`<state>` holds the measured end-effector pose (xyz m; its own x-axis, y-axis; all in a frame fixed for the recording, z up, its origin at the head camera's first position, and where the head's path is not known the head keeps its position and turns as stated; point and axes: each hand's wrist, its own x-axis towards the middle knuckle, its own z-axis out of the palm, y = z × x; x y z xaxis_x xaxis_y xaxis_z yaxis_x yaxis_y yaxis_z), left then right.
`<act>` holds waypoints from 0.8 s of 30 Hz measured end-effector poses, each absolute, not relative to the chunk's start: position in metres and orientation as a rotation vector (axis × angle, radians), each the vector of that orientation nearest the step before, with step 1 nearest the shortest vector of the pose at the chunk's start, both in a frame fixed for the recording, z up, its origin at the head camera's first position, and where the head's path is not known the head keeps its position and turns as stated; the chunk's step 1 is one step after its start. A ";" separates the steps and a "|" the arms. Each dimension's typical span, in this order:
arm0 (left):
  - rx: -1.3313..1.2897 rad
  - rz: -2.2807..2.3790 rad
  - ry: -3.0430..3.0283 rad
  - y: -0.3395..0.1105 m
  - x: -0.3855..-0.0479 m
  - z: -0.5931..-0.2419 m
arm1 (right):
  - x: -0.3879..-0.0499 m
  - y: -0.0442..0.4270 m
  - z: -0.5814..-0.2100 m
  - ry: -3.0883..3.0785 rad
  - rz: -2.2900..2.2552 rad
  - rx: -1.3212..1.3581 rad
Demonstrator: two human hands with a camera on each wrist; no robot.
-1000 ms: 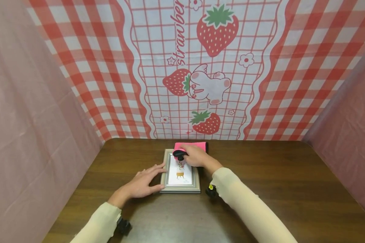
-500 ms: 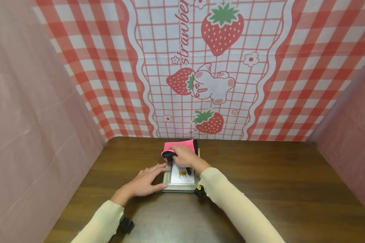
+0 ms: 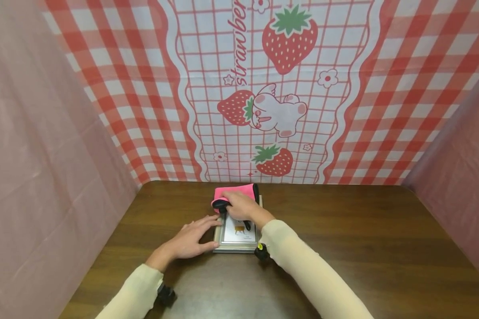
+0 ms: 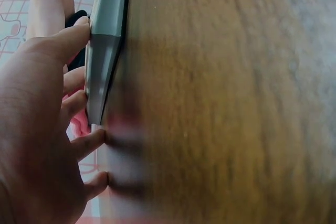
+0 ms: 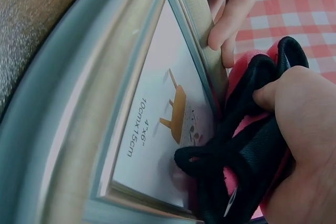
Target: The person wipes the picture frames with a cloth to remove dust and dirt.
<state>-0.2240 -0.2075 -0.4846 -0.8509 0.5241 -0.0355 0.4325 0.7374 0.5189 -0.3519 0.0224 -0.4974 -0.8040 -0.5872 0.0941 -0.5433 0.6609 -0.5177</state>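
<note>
A silver-beige picture frame lies flat on the wooden table, its print of an orange stool-like pot also showing in the right wrist view. A folded pink cloth with black trim covers the frame's far end. Gripped in my right hand, it presses against the picture; in the right wrist view my thumb lies over the black edging and a black loop. My left hand rests at the frame's left side with fingers spread and fairly straight, its thumb and some fingertips touching the frame edge.
The brown wooden table extends on both sides of the frame. Behind it hangs a red-and-white checked strawberry curtain, with plain pink cloth at the sides. Each wrist carries a small black camera.
My right hand has slid the pink cloth leftward across the frame's far end, then barely moved in the last half second. My left hand has kept its place at the frame's left edge.
</note>
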 end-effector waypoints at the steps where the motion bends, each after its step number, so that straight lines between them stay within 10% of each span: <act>1: 0.766 0.758 2.758 -0.207 -0.224 -0.485 | -0.352 0.023 -0.498 2.789 -0.823 -0.952; 24: 0.733 0.765 2.756 -0.210 -0.223 -0.486 | -0.359 0.057 -0.497 2.736 -0.818 -0.880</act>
<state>-0.2232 -0.2102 -0.4862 -0.8599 0.5083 -0.0479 0.4109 0.7446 0.5261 -0.3588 0.0571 -0.4974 -0.8158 -0.5780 0.0206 -0.4945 0.6785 -0.5432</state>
